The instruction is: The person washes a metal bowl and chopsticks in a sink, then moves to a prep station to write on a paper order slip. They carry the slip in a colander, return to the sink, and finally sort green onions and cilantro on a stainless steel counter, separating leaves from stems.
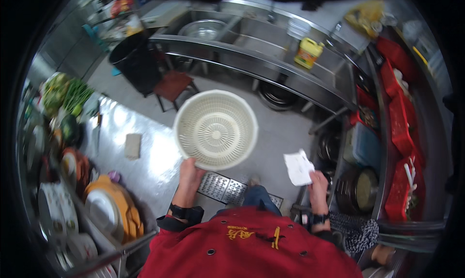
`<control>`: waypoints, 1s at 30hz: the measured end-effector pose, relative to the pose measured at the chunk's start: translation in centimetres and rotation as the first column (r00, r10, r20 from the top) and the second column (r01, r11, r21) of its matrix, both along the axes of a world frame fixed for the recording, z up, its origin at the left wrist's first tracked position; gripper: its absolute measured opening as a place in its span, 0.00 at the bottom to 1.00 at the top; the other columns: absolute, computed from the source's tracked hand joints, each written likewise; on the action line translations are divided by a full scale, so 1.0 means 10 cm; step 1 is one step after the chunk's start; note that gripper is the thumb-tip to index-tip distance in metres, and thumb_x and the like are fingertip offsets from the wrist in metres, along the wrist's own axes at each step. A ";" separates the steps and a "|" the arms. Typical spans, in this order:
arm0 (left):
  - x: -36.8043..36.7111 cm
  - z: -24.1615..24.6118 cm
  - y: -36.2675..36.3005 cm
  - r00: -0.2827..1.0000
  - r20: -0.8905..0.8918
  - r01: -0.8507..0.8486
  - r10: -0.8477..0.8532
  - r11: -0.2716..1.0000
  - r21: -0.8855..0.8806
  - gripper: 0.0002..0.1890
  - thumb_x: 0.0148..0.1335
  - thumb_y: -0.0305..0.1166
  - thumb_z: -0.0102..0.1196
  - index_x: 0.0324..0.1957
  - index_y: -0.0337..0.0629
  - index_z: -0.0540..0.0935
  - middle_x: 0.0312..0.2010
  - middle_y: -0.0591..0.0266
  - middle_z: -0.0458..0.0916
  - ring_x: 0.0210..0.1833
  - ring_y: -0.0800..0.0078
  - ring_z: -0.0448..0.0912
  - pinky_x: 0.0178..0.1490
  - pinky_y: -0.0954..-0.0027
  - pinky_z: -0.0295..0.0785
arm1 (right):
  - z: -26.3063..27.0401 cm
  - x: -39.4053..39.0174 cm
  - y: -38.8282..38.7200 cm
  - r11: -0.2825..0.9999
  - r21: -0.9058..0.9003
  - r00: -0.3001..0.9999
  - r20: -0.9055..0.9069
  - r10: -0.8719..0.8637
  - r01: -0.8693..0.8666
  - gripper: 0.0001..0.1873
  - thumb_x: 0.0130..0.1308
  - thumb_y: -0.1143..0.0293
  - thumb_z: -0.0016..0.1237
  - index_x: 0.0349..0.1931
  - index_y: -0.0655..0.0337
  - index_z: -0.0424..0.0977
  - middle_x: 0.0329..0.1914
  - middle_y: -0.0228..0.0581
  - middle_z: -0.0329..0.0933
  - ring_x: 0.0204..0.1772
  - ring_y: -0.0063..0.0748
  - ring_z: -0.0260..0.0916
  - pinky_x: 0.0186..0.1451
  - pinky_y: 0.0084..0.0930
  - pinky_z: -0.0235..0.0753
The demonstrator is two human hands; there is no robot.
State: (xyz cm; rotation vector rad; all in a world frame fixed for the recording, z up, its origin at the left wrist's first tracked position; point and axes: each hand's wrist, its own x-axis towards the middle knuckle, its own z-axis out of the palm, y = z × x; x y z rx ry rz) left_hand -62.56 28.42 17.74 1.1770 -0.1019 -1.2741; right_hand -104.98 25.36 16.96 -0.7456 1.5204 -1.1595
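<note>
My left hand (190, 174) grips the near rim of a large round white plastic colander basket (216, 129). The basket is tilted so that its slotted inside faces me, and nothing lies in it. Off to the right, my right hand (318, 185) holds a white sheet of paper (297, 167) by its lower corner. Faint marks show on the paper, too blurred to make out. Paper and basket are apart, with the grey floor (270, 140) seen between them.
Ahead runs a stainless steel sink (261, 38) with a yellow jug (308, 52) in it. A red stool (173, 84) and a black bin (136, 65) stand at left. A steel table (112, 132) carries vegetables (69, 96) and a knife (96, 132). Red baskets (401, 125) line the right shelf.
</note>
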 end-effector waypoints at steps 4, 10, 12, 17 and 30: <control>0.09 -0.19 -0.72 0.999 -0.028 0.013 -0.014 0.999 -0.034 0.20 0.60 0.26 0.38 0.55 0.29 0.66 0.48 0.48 0.75 0.45 0.57 0.79 0.41 0.60 0.80 | 0.05 0.30 -1.17 0.973 -0.209 0.982 -0.183 0.055 -0.093 0.07 0.62 0.70 0.53 0.34 0.66 0.77 0.24 0.23 0.72 0.27 0.10 0.62 0.29 0.11 0.60; 0.24 -0.17 -1.88 0.998 0.008 -0.060 0.059 0.997 0.042 0.18 0.61 0.27 0.39 0.53 0.28 0.67 0.45 0.48 0.76 0.43 0.59 0.80 0.38 0.63 0.81 | 0.40 0.80 -2.77 0.948 -0.259 0.983 -0.014 0.185 -0.182 0.07 0.64 0.71 0.52 0.33 0.67 0.77 0.27 0.23 0.73 0.30 0.09 0.63 0.33 0.10 0.62; 0.27 -0.07 -2.26 0.997 0.018 -0.071 0.070 0.997 0.023 0.18 0.61 0.27 0.39 0.53 0.29 0.67 0.45 0.49 0.76 0.43 0.59 0.80 0.38 0.63 0.81 | 0.55 0.92 -3.24 0.922 -0.300 0.969 -0.049 0.243 -0.246 0.07 0.65 0.72 0.51 0.33 0.67 0.77 0.27 0.23 0.73 0.30 0.09 0.63 0.33 0.10 0.62; 0.40 0.03 -3.05 0.988 -0.027 -0.150 0.150 0.989 -0.003 0.18 0.61 0.27 0.39 0.54 0.31 0.67 0.48 0.52 0.75 0.44 0.61 0.79 0.38 0.67 0.81 | 0.67 1.36 -4.35 0.869 -0.299 0.919 -0.107 0.380 -0.394 0.08 0.65 0.70 0.52 0.32 0.66 0.77 0.27 0.23 0.74 0.30 0.11 0.64 0.35 0.12 0.64; 1.81 -0.49 -5.70 0.962 -0.164 -0.226 0.220 0.974 -0.018 0.20 0.64 0.27 0.36 0.57 0.27 0.64 0.49 0.45 0.75 0.47 0.54 0.78 0.43 0.62 0.80 | 0.30 2.62 -6.40 0.910 -0.147 0.922 -0.098 0.376 -0.387 0.09 0.66 0.68 0.50 0.29 0.64 0.75 0.24 0.22 0.71 0.28 0.11 0.61 0.32 0.13 0.61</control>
